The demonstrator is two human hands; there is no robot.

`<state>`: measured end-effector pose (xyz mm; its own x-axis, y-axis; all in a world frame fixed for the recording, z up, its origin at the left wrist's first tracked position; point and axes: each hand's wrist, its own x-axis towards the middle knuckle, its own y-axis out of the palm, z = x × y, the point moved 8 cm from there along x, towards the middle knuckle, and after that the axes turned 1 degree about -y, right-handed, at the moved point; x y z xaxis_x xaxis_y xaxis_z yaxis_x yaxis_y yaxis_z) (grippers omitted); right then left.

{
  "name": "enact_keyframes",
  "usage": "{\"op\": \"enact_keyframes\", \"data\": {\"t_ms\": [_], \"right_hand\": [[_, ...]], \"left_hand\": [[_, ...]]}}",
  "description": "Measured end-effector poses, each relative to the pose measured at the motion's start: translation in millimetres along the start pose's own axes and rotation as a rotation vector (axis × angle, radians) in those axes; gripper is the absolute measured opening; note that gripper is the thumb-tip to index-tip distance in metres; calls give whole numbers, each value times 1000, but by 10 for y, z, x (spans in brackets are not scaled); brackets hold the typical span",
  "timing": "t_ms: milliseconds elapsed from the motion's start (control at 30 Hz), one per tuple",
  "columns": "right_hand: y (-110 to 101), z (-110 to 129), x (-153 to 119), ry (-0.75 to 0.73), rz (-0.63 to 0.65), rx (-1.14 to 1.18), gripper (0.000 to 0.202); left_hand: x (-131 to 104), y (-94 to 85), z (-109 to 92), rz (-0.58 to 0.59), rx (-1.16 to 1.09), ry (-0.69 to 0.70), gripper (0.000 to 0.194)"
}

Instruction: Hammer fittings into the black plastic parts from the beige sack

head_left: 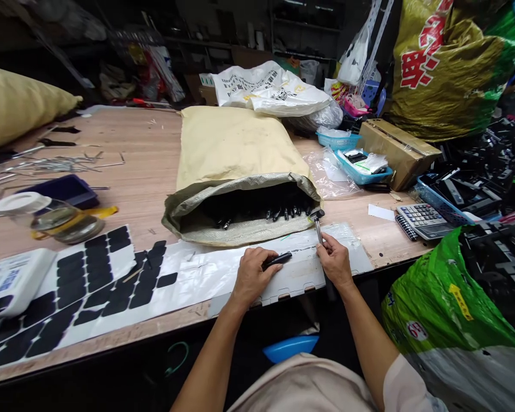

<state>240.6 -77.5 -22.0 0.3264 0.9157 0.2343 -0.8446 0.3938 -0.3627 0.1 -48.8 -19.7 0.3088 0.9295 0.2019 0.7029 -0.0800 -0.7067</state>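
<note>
A small black part (282,259) is gripped between the thumb and fingers of my left hand (254,273), just above the white cardboard sheet (296,284) at the table's front edge. My right hand (335,261) is closed round a metal piece with a dark head (318,220); its top end points up towards the sack's mouth. Beyond my hands lies a beige sack (240,146), its open mouth facing me, with several black parts (286,213) showing inside.
Black adhesive pads (96,260) on white sheets, a lidded jar (71,220) and metal rods (64,164) lie left. To the right are a calculator (424,219), a cardboard box (397,150), blue baskets (355,171) and a green bag (442,292) of black parts.
</note>
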Motion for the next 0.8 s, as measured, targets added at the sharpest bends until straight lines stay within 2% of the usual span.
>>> {"op": "enact_keyframes", "data": {"t_ms": [167,367,467,600,800], "right_hand": [[-122,225,-295,-120,-112,23,46],[93,612,-783,-245,179,-80,40],[149,739,-875,-322,213,-149,42],[194,787,-890,-374,203,-205,45],[299,685,-906,-350,257,-339,45]], "left_hand": [[20,-8,-14,6,-23,-7,15],[21,-3,7,-17,-28,-62,13],[38,16,30,-9,-36,-102,13],[55,14,25,-1,-46,-124,11],[64,2,8,9,-49,-146,8]]}}
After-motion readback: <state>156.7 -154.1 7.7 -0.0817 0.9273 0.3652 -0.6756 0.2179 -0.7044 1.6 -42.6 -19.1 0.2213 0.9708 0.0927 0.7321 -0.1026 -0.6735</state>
